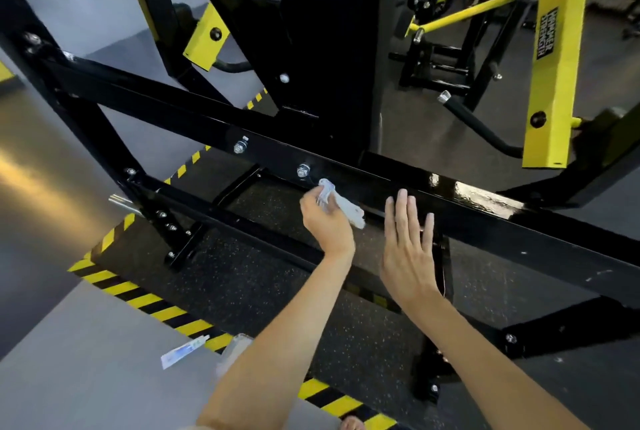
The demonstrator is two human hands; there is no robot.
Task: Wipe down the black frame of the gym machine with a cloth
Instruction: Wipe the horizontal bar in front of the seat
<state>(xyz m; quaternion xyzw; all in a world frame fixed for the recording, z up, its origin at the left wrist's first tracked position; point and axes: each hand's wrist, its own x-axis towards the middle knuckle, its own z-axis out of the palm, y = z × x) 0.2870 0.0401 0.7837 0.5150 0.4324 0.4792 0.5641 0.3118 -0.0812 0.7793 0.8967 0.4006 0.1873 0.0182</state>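
A long black frame beam (214, 125) of the gym machine runs diagonally from upper left to lower right, glossy and wet-looking near its right part. My left hand (325, 222) grips a crumpled white cloth (341, 204) just below the beam's lower edge, close to a silver bolt (303, 170). My right hand (408, 242) is held flat with straight fingers, fingertips up against the beam's side face, right of the cloth.
A lower black rail (242, 222) and cross struts sit over speckled rubber matting edged with yellow-black hazard tape (145, 298). A small white tube (183, 351) lies on the grey floor. Yellow machine arms (557, 59) stand at the right and back.
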